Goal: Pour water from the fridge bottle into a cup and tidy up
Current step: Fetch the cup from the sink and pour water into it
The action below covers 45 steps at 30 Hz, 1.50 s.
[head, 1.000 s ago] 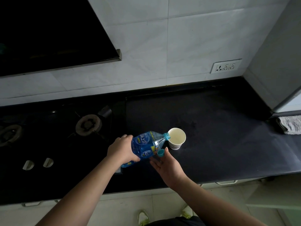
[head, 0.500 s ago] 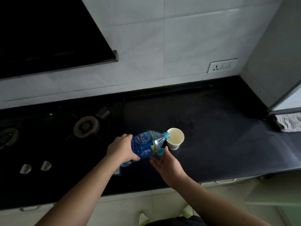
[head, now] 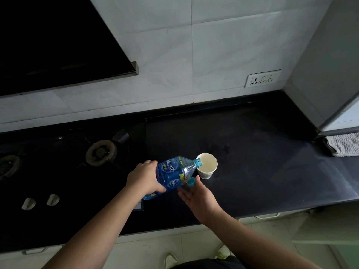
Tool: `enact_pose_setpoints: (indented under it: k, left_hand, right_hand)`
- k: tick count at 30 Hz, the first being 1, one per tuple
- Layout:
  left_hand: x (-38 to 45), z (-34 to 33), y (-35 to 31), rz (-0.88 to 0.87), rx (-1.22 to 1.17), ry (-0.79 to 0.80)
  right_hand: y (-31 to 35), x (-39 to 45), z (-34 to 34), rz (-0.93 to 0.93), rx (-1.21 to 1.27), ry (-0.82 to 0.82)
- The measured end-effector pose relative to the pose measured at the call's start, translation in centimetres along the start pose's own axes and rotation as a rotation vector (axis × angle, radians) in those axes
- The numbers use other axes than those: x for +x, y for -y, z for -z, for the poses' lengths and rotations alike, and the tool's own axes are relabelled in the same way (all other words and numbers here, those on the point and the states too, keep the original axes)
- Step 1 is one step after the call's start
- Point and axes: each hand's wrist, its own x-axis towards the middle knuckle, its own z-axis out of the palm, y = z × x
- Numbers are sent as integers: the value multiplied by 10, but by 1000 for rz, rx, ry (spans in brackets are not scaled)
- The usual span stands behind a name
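Note:
A blue-labelled plastic water bottle (head: 173, 172) is tipped nearly flat, its open neck over the rim of a white paper cup (head: 207, 166) that stands on the black countertop (head: 262, 162). My left hand (head: 143, 176) grips the bottle's lower body. My right hand (head: 198, 197) hovers just below the bottle's shoulder and pinches the blue cap (head: 190, 181) at its fingertips, the other fingers spread. The cup's inside looks pale; how much water it holds I cannot tell.
A gas hob with burners (head: 101, 152) and knobs (head: 52, 199) lies left of the cup. A black range hood (head: 58, 41) hangs above. A wall socket (head: 262, 78) is at the back, a folded cloth (head: 342, 144) at the right edge.
The bottle stays tipped over the cup and both hands keep their hold. Only the view has shifted slightly.

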Motion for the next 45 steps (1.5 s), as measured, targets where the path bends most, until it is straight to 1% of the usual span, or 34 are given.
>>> enact_pose_setpoints:
  k: [26, 33, 39, 45]
  left_hand:
    - [-10, 1, -5, -11, 46, -22]
    - [-12, 4, -4, -5, 64, 1]
    - [-14, 5, -5, -14, 61, -12]
    - [-15, 6, -7, -12, 69, -22]
  right_hand:
    - [-2, -6, 0, 9, 26, 3]
    - [-3, -9, -2, 0, 27, -2]
    - [-2, -11, -4, -9, 40, -25]
    - [0, -13, -5, -2, 37, -14]
